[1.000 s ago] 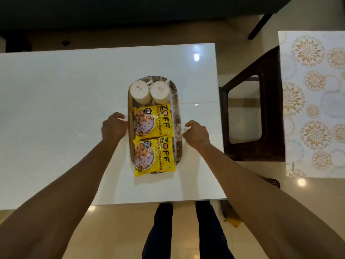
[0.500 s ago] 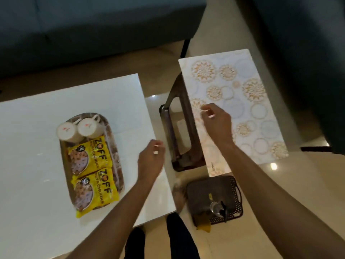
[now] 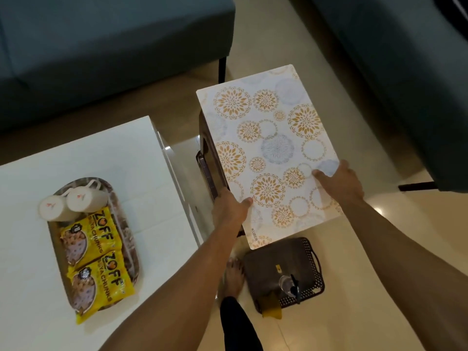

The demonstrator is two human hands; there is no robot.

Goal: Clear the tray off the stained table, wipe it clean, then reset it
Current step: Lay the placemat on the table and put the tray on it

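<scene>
Our left hand (image 3: 231, 207) and right hand (image 3: 340, 182) pinch the patterned mat (image 3: 268, 148) on the side stool. The loaded tray (image 3: 126, 239) sits on the white table (image 3: 152, 173). We judge it stiff, its upturned mugs (image 3: 73, 201) tippy: grip both long edges.

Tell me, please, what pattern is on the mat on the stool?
Gold and grey floral circles on white mat, clearest in the head view.

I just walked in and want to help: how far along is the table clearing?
Nothing looks done: the tray, with two cups and snack packets, sits on the white table. Left hand and right hand hold the patterned mat on the stool. Clearing, wiping and resetting remain.
</scene>
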